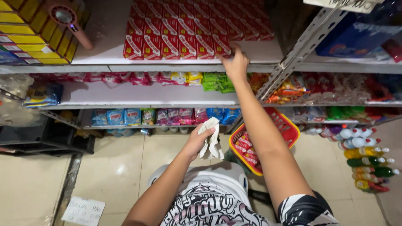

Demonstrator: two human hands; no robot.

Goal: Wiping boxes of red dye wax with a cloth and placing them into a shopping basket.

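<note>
- Reaching up to the top shelf (176, 62), the right hand (235, 65) rests its fingers on the right end of the front row of red packets (176, 48); whether the fingers pinch a packet or only press on it cannot be told from here.
- The left hand (197, 140) is held low in front of the body, closed around a crumpled white cloth (211, 140) that hangs down from the fist.
- As a judgement, the stocking looks well along: the red packets already fill several tidy rows across the middle of the top shelf, and the front row runs unbroken up to the right hand.
- What is left, as far as can be seen: a red basket with a yellow rim (289, 129) stands on the floor below the right arm, and it holds more red packets (245, 150) of the same kind.
- The shelved packets stand side by side with their long axes running from the shelf edge back toward the wall, their short printed ends facing outward.
- Those in the basket lie loosely stacked, tilted at an angle, their long axes slanting across it.
- Bare shelf shows to the left of the rows.
</note>
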